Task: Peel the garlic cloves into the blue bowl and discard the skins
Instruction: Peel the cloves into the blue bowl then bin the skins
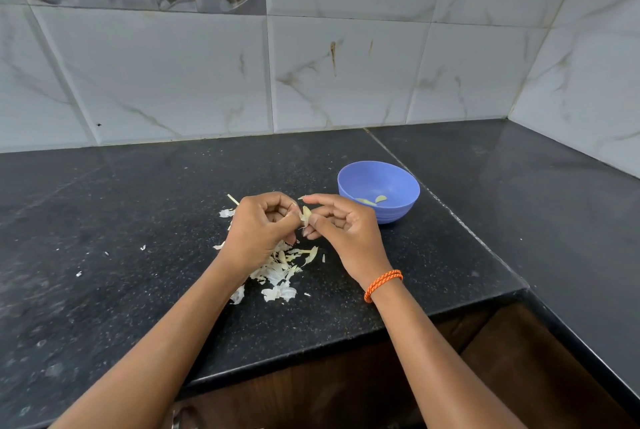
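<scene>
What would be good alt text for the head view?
Two hands, left and right, peel a garlic clove above a black counter. Skins lie beneath them; a blue bowl holding peeled cloves stands to the right.

Both forearms are bare from the bottom edge up to the hands, with no sleeves in sight. The left hand, at about 10 o'clock from the right one, wears nothing. The right hand has short nails. On the right wrist sits a thin orange cord band flecked with darker marks, wrapped round twice, its two strands side by side.
</scene>
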The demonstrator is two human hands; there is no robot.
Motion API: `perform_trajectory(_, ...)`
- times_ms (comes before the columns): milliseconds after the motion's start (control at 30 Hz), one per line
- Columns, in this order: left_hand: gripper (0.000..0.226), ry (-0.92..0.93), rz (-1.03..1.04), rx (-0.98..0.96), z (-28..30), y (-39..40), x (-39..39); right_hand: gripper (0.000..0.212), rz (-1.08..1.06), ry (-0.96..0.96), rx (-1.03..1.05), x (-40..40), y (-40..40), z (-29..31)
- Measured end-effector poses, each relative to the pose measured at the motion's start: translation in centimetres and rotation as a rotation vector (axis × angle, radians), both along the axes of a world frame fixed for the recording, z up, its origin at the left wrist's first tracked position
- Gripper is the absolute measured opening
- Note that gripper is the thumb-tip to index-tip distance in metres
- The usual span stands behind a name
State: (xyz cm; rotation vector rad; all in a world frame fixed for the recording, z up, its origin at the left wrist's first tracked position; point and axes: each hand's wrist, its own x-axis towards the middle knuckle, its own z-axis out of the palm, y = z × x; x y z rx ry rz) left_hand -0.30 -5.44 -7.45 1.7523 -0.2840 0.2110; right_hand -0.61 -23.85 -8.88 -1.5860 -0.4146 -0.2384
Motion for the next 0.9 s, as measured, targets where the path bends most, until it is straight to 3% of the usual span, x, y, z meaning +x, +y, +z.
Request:
perform_trajectory(200,0.011,0.017,-0.047,-0.027,0.21,-0.08,-0.22,0.023,0.021,0.036,0.021,-0.11,-0.05,0.20)
perform_trajectory(433,0.016,0.023,-0.006,0.086,0.26,0.26,-0.08,0.020,-0.058,0.012,0.090,-0.13,-0.44,0.42)
perform_trajectory(533,0.016,-0.061,0.044,0.194,0.27,0.50,-0.14,0.021,-0.079,0.012,0.107,-0.13,-0.47,0.35)
perform_trajectory(667,0.031,-0.077,-0.004,0.241,0.34,0.44,-0.34,0.024,-0.060,0.003,0.044,-0.22,-0.18,0.28)
perform_trajectory(900,0.015,-0.112,0.046,0.262,-0.54,0.58,0.33,0.019,-0.047,0.014,0.020,-0.01,0.03,0.20)
